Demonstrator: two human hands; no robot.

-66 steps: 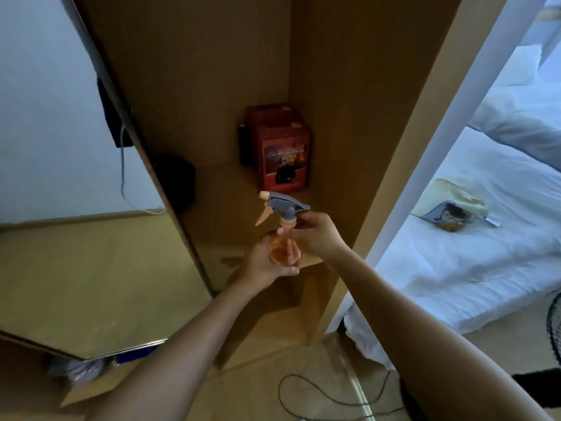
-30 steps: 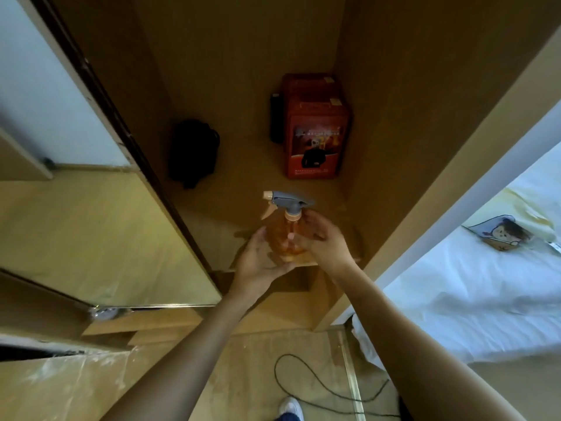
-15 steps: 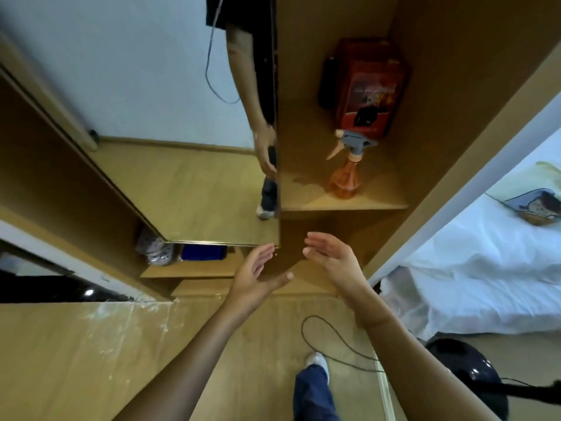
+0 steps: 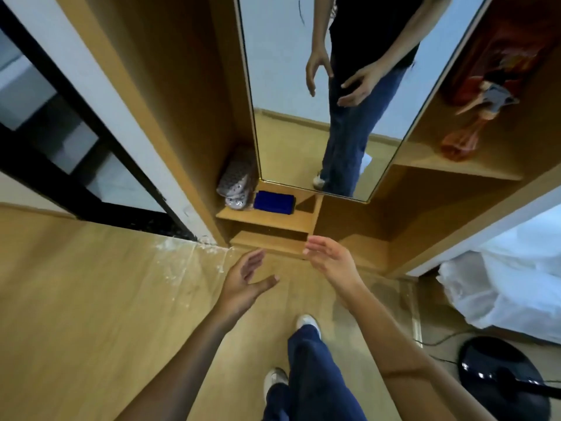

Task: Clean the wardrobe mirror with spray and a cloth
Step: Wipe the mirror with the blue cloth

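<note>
The tall wardrobe mirror [image 4: 282, 86] stands straight ahead and reflects a standing person with both hands empty. An orange spray bottle [image 4: 467, 129] with a grey trigger head stands on the wardrobe shelf [image 4: 455, 170] at the upper right, blurred. My left hand [image 4: 246, 278] and my right hand [image 4: 331, 259] hover over the floor below the mirror, palms facing each other, fingers relaxed, holding nothing. Both hands are well away from the bottle. No cloth is in view.
A red box [image 4: 501, 56] sits behind the bottle. A blue box [image 4: 274, 202] and a patterned bag [image 4: 236, 180] lie on a low shelf under the mirror. White bedding [image 4: 510, 275] lies at right; a black fan base [image 4: 501, 378] and cable sit near my feet.
Both hands set the spray bottle on the shelf, let go and drew back down. The view swung left, so the mirror now faces me and the bottle sits at the upper right.
</note>
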